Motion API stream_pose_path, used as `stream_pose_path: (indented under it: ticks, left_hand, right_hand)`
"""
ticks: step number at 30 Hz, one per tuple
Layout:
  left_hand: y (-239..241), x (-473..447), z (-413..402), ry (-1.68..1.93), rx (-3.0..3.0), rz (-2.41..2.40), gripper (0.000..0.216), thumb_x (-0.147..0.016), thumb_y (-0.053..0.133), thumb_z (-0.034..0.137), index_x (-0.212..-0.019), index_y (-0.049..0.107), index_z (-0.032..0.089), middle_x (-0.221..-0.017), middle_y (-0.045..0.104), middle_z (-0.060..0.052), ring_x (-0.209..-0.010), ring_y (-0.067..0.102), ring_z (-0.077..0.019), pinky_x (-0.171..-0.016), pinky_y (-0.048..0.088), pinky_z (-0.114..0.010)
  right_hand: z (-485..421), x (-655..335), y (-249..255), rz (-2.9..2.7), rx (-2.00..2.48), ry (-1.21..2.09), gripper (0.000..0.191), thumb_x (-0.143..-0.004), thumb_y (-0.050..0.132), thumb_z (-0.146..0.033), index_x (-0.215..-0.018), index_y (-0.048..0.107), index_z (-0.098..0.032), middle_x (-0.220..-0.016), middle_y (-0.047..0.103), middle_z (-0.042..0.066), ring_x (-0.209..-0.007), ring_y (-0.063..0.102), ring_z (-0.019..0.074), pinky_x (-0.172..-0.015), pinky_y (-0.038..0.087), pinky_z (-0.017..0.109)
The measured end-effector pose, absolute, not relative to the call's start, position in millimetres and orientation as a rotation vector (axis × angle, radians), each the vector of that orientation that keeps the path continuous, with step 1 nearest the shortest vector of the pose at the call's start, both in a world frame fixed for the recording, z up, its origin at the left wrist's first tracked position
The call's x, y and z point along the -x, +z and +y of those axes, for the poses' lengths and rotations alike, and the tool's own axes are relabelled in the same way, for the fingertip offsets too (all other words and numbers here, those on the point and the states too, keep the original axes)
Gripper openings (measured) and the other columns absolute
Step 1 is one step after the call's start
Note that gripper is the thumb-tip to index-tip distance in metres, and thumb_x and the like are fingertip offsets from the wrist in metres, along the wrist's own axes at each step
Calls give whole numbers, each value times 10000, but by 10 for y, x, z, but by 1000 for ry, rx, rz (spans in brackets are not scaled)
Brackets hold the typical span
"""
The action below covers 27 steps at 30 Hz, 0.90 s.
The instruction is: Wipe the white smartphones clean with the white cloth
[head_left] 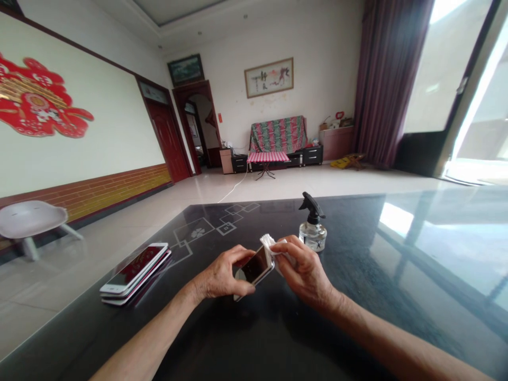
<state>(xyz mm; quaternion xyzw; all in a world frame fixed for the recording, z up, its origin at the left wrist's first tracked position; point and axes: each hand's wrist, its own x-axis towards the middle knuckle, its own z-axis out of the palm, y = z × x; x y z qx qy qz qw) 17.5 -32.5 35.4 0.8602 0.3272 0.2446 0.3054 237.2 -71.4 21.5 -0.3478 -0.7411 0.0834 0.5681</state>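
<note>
My left hand (222,278) is closed around a white smartphone (256,267), held tilted above the dark glossy table (357,275). My right hand (304,267) is closed on a white cloth (266,242) and presses it against the phone's upper end. Just beyond my right hand a small clear spray bottle (313,230) with a black trigger head stands upright on the table.
A stack of white and pink smartphones (135,272) lies on the table to the left, near its edge. A white plastic chair (29,222) stands on the tiled floor at far left. A covered sofa (278,135) and a small table are at the far wall.
</note>
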Motion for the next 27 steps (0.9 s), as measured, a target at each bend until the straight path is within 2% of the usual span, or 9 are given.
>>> stream_pose_path:
  ticks: [10, 16, 27]
  left_hand:
    - [391, -267, -330, 748, -2356, 962, 487, -556, 746, 188, -1030, 639, 212, -902, 550, 12, -824, 568, -180, -751, 479, -277]
    - [318, -276, -421, 833, -2343, 928, 537, -574, 727, 175, -1094, 606, 225, -979, 550, 2, -880, 575, -183, -773, 477, -271]
    - [360, -224, -420, 822, -2368, 933, 544, -566, 734, 174, -1091, 599, 230, -975, 566, -5, -891, 584, -196, -798, 486, -295]
  right_hand:
    - [-615, -2324, 285, -1700, 916, 142, 163, -853, 480, -160, -893, 634, -196, -831, 573, 41, -735, 573, 146, -678, 463, 262]
    - [-769, -2304, 243, -1647, 908, 179, 182, -854, 463, -152, -898, 632, -203, -862, 574, 39, -759, 576, 143, -694, 465, 261]
    - [-884, -2171, 246, -1532, 912, 242, 150, -822, 487, -127, -831, 621, -195, -850, 577, 25, -746, 572, 133, -684, 447, 249]
